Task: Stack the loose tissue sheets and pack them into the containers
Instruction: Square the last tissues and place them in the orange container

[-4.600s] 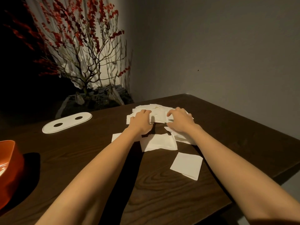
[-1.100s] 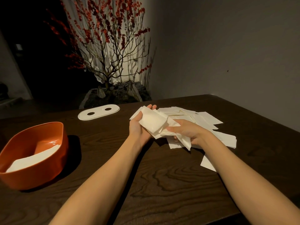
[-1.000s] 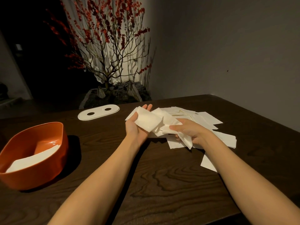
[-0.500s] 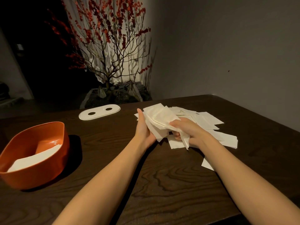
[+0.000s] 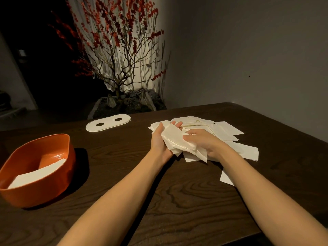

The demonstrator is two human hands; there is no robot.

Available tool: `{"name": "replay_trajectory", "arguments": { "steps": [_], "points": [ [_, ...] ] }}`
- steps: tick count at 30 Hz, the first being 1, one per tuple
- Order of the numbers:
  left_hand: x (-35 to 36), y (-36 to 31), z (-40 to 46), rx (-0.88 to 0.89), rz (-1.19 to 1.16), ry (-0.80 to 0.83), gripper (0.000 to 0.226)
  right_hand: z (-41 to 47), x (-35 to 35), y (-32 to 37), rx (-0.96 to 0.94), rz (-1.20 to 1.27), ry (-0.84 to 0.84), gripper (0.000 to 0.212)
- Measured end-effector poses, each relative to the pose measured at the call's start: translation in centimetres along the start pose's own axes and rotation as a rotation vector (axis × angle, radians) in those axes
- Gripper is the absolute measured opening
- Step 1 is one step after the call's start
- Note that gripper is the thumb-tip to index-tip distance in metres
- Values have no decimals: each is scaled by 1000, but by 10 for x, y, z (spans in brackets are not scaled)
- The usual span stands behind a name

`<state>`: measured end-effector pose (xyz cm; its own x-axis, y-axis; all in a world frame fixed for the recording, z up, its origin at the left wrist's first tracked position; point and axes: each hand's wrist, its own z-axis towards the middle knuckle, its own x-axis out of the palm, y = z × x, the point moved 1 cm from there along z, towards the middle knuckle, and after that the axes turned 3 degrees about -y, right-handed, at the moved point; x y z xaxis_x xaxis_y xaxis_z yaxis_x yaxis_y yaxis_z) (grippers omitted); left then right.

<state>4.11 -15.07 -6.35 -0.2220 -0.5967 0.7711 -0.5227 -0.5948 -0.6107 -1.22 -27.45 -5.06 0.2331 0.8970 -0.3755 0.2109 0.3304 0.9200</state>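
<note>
- Head view: your left hand [image 5: 160,142] cups a thin, uneven bundle of tissue sheets [image 5: 174,137] from underneath, fingers fairly straight, while your right hand [image 5: 204,142] curls over the bundle's near end and pinches it. The two hands are together on the same bundle, just above the table [image 5: 177,201].
- The rest of the loose sheets [image 5: 229,134] lie fanned out on the table behind and to the right of your hands; one stray sheet [image 5: 226,178] peeks out beside your right forearm.
- The orange bowl [image 5: 53,174] sits well apart on your left, with some sheets already lying flat inside it. A white oval lid [image 5: 108,122] with two holes lies beyond it.
- Risk: the bundle's corners splay in different directions, so if you carry it now, sheets will likely slide out or crumple against the bowl wall. Square the edges first.
- Risk: your right forearm hangs over the stray sheet; a sweep leftward could drag it off the table edge.
- Risk: the light is dim, so white sheets overlapping each other are easy to miss.
- Writing: no brand, label or text can be read on anything here.
</note>
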Motion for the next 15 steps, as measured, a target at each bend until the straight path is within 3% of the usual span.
{"name": "replay_trajectory", "arguments": {
  "steps": [3,8,15],
  "points": [
    [0,-1,-1,7,-10,-31,55,2,-2,-1,-34,-103,-94,27],
    [-4,0,-3,-77,-69,-69,66,2,-4,-1,-34,-28,-138,22],
    [-8,-2,0,-40,-118,-193,56,6,-3,-3,-14,9,-143,17]
  ]
}}
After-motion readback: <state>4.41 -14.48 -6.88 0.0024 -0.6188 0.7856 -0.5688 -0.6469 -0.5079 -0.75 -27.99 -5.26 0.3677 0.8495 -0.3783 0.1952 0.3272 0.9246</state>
